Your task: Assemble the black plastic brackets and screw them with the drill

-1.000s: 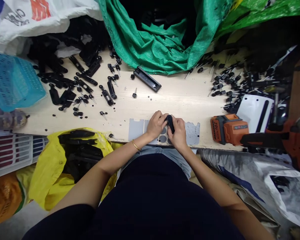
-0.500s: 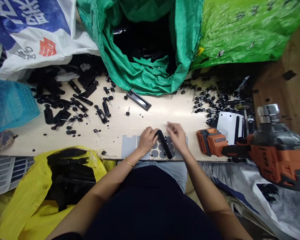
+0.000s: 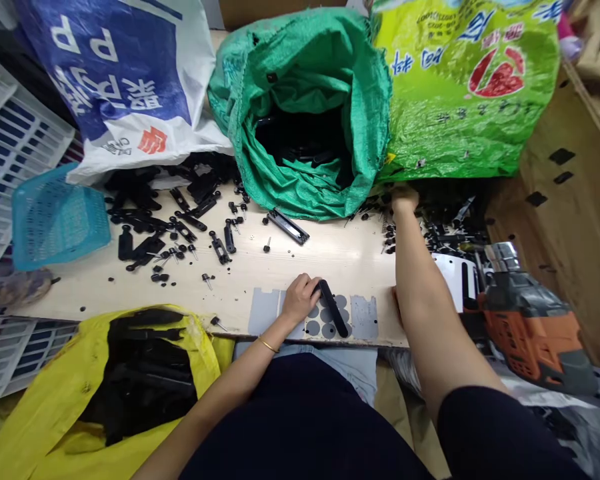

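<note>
My left hand (image 3: 301, 299) is closed on the upper end of a long black plastic bar (image 3: 334, 310) with rounded ends. The bar lies slanted over a sheet of grey round pads (image 3: 314, 328) at the table's front edge. Far across the table, my right hand (image 3: 404, 196) is at the pile of black-headed screws (image 3: 389, 235), close below the bright green bag. Its fingers are hidden in shadow and among the parts. Another black bar, hollow side up (image 3: 289, 227), rests by the dark green sack.
A green woven sack (image 3: 247, 167) stands open at the back. Black linkage parts (image 3: 145, 250) and loose screws cover the left side, near a blue basket (image 3: 60, 220). An orange cordless impact wrench (image 3: 535, 327) lies at right. A yellow bag (image 3: 45, 393) of black parts stands front left.
My right hand has moved from beside the black bar out to the screw pile at the back right. My left hand stays on the bar. The view has shifted slightly.
</note>
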The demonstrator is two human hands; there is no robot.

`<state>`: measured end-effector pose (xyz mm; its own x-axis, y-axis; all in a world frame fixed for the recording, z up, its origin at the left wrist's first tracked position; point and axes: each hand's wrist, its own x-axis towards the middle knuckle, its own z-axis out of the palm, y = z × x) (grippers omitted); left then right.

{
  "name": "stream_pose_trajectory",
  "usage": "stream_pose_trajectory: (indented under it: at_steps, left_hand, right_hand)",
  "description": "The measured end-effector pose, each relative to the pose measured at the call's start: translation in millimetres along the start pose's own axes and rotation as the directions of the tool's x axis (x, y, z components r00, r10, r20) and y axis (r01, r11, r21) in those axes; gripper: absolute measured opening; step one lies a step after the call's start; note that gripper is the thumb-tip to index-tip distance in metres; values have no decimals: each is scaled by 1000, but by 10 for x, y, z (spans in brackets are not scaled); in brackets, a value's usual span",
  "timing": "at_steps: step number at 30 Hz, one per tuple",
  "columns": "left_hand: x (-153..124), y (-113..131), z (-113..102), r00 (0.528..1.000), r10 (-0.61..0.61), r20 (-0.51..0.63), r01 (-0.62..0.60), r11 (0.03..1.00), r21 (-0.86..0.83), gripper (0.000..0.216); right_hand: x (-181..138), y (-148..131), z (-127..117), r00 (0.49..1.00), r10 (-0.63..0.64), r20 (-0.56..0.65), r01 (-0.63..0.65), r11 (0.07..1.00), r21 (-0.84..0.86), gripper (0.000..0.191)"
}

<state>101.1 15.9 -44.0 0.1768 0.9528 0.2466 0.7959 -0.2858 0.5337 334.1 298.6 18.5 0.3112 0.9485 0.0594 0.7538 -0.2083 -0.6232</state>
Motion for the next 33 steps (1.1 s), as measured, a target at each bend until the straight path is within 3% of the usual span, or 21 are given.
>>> stream_pose_trajectory:
  at_steps: [3, 6, 9, 11, 13, 16, 18, 19, 21, 23, 24, 26, 28, 29, 31, 33]
  left_hand:
    - [9, 8, 2, 1000, -12, 5, 12, 1000, 2, 22]
    - [29, 33, 3, 1000, -24, 15, 23, 1000, 12, 22]
    - [33, 40, -34, 999, -38, 32, 36, 998, 47, 21]
    - [0, 5, -116, 995, -89, 32, 86, 992, 94, 21]
    - [-71, -65, -254, 983, -184, 18, 179, 973, 148, 21]
    - [-213, -177, -522, 946, -324, -8, 318, 921, 225, 24]
    - [-281, -207, -680, 938, -345, -17, 336, 898, 284, 38]
    - [-295, -204, -737, 951, -309, -4, 295, 904, 309, 47]
    - [-275, -169, -795, 987, -132, 94, 96, 942, 321, 59]
    - [-195, -127, -787, 967, 94, 236, -156, 952, 262, 54]
    - [-141, -112, -770, 940, 171, 295, -242, 944, 223, 45]
    - [-25, -104, -739, 906, 209, 368, -289, 941, 177, 25]
    - [70, -120, -740, 916, 127, 381, -199, 967, 156, 14]
    - [103, -131, -751, 928, 61, 368, -117, 984, 132, 12]
    - [137, -142, -767, 943, -97, 318, 90, 995, 35, 13]
    - [134, -113, -732, 929, -231, 290, 283, 947, -151, 17]
  right_hand:
    - [-532, 55, -140, 993, 97, -67, -77, 964, 254, 28]
    - [-1334, 121, -341, 997, 55, 60, -79, 821, 565, 27]
    - [-2055, 200, -607, 991, -49, 128, -31, 830, 557, 43]
    - [-2322, 274, -767, 969, -146, 201, 35, 881, 472, 41]
    - [-2400, 359, -856, 915, -241, 324, 101, 914, 392, 32]
    - [-2301, 455, -832, 770, -366, 523, 237, 925, 298, 27]
    - [-2219, 458, -761, 737, -403, 543, 382, 910, 157, 26]
    - [-2199, 438, -728, 764, -407, 501, 440, 896, 58, 27]
    - [-2222, 361, -679, 839, -397, 371, 462, 881, -103, 28]
    - [-2319, 256, -637, 867, -342, 362, 399, 912, -94, 26]
    - [-2383, 200, -604, 852, -298, 431, 345, 938, -33, 27]
    - [-2511, 99, -494, 771, -199, 605, 178, 979, 96, 33]
    - [-2604, 21, -338, 722, -114, 683, 18, 989, 147, 38]
    - [-2634, -7, -258, 733, -86, 675, -17, 989, 144, 37]
    - [-2681, -43, -128, 794, -80, 602, 20, 994, 106, 29]
    - [-2736, -59, -62, 844, -152, 514, 131, 988, 77, 24]
